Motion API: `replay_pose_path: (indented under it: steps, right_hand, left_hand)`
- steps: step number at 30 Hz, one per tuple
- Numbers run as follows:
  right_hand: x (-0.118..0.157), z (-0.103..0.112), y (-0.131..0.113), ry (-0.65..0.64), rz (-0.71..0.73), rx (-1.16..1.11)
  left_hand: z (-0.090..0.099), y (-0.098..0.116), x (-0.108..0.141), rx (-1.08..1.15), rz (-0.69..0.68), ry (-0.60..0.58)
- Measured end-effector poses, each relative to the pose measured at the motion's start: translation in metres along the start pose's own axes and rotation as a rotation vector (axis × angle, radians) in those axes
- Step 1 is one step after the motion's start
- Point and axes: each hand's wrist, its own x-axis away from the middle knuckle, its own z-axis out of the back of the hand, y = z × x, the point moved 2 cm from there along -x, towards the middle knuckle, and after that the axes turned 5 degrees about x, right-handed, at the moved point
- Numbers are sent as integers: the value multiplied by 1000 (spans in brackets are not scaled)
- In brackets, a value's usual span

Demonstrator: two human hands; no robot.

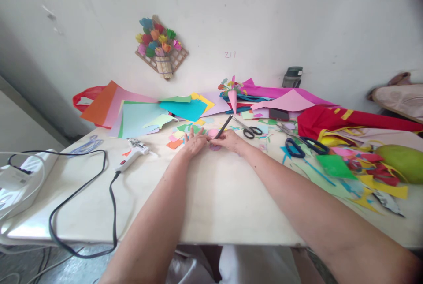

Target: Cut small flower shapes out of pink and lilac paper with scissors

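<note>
A slim black pen point(224, 126) slants up from my right hand point(231, 141), whose fingers are closed around its lower part. My left hand point(195, 142) lies on the table with its fingers spread, close beside the pen's tip. Beneath and between the hands is a small purple paper piece point(215, 147), partly covered by my fingers. A pink paper piece point(213, 132) shows just behind it. Coloured paper scraps point(180, 134) are scattered behind my left hand. Black-handled scissors point(252, 132) lie a little beyond my right hand.
At left lie a white glue gun point(132, 158), its black cord and a power strip point(28, 184). Coloured paper sheets point(142, 118) line the wall, near a pink paper cone point(232, 100) with flowers. Larger scissors point(302, 145) and a green rounded object point(401, 162) lie right.
</note>
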Motion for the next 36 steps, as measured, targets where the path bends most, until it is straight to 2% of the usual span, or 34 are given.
replay_pose_path:
  steps: [8,36]
  right_hand:
    - [2,3,-3,7,15,43]
    - [7,2,-12,-69,-9,-76]
  left_hand:
    - [1,1,0,-21,3,7]
    - [1,3,2,-3,-1,-10]
